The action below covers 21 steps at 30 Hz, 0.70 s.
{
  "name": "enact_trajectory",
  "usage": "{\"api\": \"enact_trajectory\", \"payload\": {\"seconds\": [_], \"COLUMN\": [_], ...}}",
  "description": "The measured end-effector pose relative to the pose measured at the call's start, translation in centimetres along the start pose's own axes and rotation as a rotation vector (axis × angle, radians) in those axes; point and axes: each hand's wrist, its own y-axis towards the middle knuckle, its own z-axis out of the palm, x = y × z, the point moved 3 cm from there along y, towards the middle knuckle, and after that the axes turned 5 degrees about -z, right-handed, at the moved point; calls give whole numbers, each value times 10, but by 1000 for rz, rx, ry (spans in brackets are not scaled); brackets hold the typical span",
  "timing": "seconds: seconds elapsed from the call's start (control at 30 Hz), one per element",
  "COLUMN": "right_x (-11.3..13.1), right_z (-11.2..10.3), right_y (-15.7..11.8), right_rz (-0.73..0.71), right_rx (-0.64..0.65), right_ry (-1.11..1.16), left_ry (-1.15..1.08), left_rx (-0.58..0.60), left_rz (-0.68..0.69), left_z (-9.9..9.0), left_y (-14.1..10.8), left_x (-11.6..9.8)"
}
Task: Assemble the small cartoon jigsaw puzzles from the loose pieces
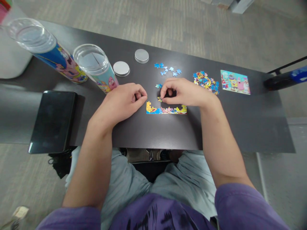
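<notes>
Between the thumb and index finger of my right hand (179, 91) is a small puzzle piece (159, 99), just above the assembled puzzle strip (161, 111). That strip shows a joined bottom edge with a taller yellow left corner. My left hand (124, 100) rests left of the strip, its fingers curled and thumb meeting index finger, with nothing visible in them. A loose blue piece (158, 86) lies beyond the right fingertips. Farther back are several blue pieces (165, 71), and a pile of mixed pieces (206, 82) sits right of my right hand.
A picture card (235, 82) lies at the right on the dark table (259, 127). Two clear-topped printed canisters (59, 60) stand at the left, near two silver lids (141, 55). A black tablet (54, 121) lies at the front left, and a dark bottle-like object (285, 80) is at the right end.
</notes>
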Motion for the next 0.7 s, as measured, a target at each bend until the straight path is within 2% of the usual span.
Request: {"api": "enact_trajectory", "payload": {"seconds": [0.23, 0.47, 0.7], "right_x": [6, 11, 11], "right_z": [-2, 6, 4], "right_y": [-1, 4, 1], "right_rz": [34, 6, 21], "right_rx": [-103, -78, -135], "right_ry": [-53, -100, -116], "left_ry": [-14, -8, -11], "left_rx": [-9, -13, -30], "left_rz": [-8, -9, 7], "left_z": [0, -1, 0], "left_y": [-1, -1, -1], "left_x": [-1, -2, -3]}}
